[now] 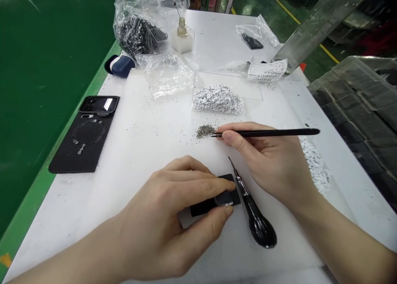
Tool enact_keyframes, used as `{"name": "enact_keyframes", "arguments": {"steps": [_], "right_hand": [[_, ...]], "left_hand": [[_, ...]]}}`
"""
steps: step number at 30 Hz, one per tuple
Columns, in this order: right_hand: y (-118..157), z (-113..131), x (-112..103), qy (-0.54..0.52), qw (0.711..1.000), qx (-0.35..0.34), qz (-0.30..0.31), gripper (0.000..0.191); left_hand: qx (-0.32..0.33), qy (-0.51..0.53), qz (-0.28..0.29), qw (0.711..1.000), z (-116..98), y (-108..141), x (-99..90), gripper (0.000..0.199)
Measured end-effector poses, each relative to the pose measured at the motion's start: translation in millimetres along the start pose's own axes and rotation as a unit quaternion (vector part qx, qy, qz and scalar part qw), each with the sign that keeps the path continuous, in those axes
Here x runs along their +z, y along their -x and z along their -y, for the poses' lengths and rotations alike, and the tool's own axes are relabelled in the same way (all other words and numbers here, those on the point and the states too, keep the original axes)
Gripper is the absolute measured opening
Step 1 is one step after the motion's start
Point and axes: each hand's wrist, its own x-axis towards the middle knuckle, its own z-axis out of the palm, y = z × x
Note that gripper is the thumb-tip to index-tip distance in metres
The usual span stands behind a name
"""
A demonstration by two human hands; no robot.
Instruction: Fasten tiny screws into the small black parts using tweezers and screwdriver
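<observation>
At a white-sheeted desk point(139, 160), a person's left hand point(161, 217) clamps a small black rectangular piece point(201, 207) between thumb and fingers, with a silver fleck showing at its near edge. The right hand point(266, 164) closes pen-style on a slim black pick point(288, 132), gripped low toward its point, the tip at the edge of a small heap of grey granules point(205, 131). That short grip, with the hand seemingly braced on the desk, looks best suited to controlling such fine grains, while the left hand's firm pinch keeps the black piece steady. A black-handled awl point(259, 225) lies just beside the black piece, its point aimed up toward the pick. Stray grains dot the sheet around the heap. Farther up sit white curled scraps point(217, 98) on a clear plastic tray, a small glass bottle point(182, 29) and a bag of black parts point(136, 37). A black phone case point(80, 143) lies near the desk's left edge.
</observation>
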Motion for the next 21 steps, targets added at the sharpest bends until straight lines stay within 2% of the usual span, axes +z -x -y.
{"name": "enact_keyframes", "arguments": {"steps": [16, 21], "right_hand": [[0.8, -5.2, -1.3, -0.002, 0.999, 0.034, 0.001, 0.014], [-0.4, -4.5, -2.7, 0.003, 0.999, 0.039, 0.01, 0.015]], "left_hand": [[-0.009, -0.002, 0.036, 0.999, 1.6, 1.1, -2.6, 0.022], [-0.023, 0.009, 0.025, 0.999, 2.6, 0.3, -2.0, 0.027]]}}
